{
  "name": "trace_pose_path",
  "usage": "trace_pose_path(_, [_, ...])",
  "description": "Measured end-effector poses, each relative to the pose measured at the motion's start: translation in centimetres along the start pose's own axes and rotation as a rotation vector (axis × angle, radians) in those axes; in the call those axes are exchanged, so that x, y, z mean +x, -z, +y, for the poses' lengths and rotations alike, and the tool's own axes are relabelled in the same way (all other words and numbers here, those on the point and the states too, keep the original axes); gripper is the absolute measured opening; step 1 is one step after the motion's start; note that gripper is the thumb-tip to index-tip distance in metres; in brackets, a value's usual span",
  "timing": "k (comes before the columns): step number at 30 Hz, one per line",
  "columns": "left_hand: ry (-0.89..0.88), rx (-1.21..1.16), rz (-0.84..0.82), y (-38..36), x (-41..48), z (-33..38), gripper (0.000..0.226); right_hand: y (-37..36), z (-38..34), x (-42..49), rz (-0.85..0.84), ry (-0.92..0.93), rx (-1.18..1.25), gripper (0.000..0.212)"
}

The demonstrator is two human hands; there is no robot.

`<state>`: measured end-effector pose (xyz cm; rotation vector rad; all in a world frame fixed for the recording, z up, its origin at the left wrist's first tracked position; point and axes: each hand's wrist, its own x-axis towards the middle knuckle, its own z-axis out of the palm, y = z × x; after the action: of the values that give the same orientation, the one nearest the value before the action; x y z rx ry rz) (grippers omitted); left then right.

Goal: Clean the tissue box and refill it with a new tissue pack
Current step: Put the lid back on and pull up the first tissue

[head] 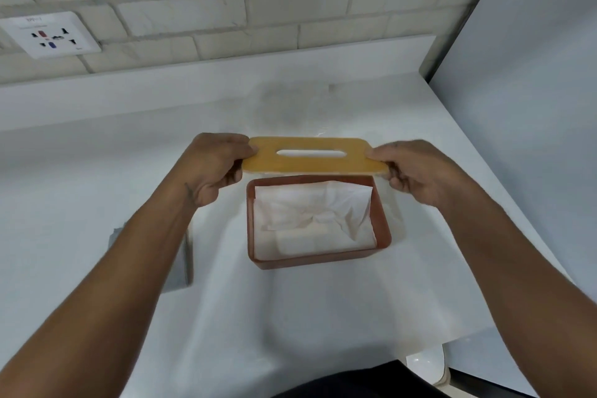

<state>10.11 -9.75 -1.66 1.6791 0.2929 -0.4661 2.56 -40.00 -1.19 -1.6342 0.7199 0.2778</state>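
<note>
A reddish-brown tissue box (pixel 318 262) stands open on the white counter, with white tissues (pixel 311 220) lying crumpled inside it. Its flat wooden lid (pixel 310 166), with a long slot in the middle, is held level just above the box's far rim. My left hand (pixel 214 168) pinches the lid's left end, thumb on top. My right hand (pixel 416 168) pinches the right end the same way.
A grey folded cloth (pixel 181 255) lies on the white counter (pixel 97 187) under my left forearm. A brick-pattern wall with a white socket plate (pixel 53 34) runs behind. A pale wall panel (pixel 523 90) bounds the counter's right side.
</note>
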Motion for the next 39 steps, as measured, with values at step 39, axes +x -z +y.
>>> trace_pose_path(39, [-0.513, 0.961, 0.082, -2.0, -2.9, -5.5, 0.095, -1.2, 6.4, -3.2, 0.168, 0.539, -0.858, 0.083])
